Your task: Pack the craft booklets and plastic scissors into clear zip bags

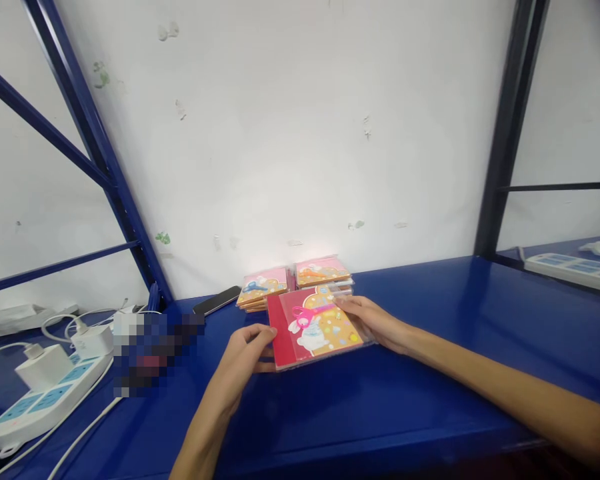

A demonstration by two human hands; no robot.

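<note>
Between my two hands is a red booklet pack (286, 337) in clear wrapping, with a white rabbit picture, a dotted tan shape and pink scissors (307, 315) on its front. My left hand (250, 350) grips its left edge, thumb on top and fingers beneath. At the upper right edge, my right hand (373, 321) holds it with the thumb on the face. Just behind are two stacks of similar packs: the left stack (263, 288) shows blue scissors on top, the right stack (325, 270) orange ones.
A dark phone (217, 300) lies left of the stacks on the blue shelf (420, 400). At far left, a white power strip (45, 400) carries plugs and cables. Another strip (575, 270) sits at the right beyond a dark post (500, 147). A blue frame (95, 147) rises at left.
</note>
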